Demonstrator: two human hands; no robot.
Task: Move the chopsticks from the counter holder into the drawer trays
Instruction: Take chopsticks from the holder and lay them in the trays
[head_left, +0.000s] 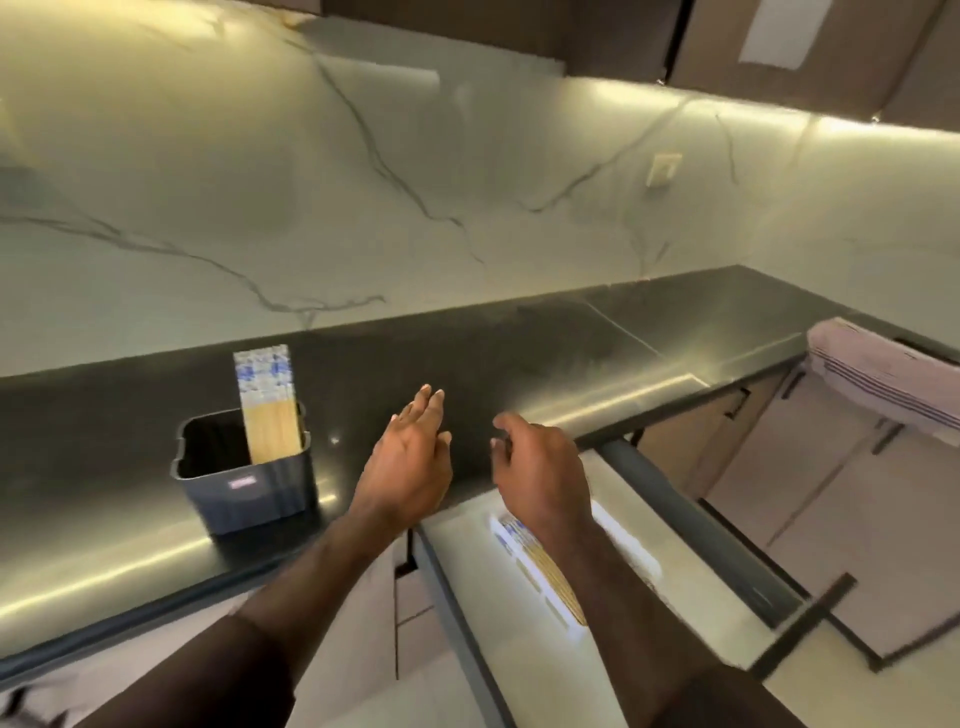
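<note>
Left grip (410, 457) empty; chopsticks (270, 402) blue-patterned tops, pale wood.

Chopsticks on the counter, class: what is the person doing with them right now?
A person is moving chopsticks between two places. One bundle stands in the dark holder on the black counter. Another bundle lies in the open drawer below. Both the left hand and the right hand are empty, fingers open, above the counter edge.
</note>
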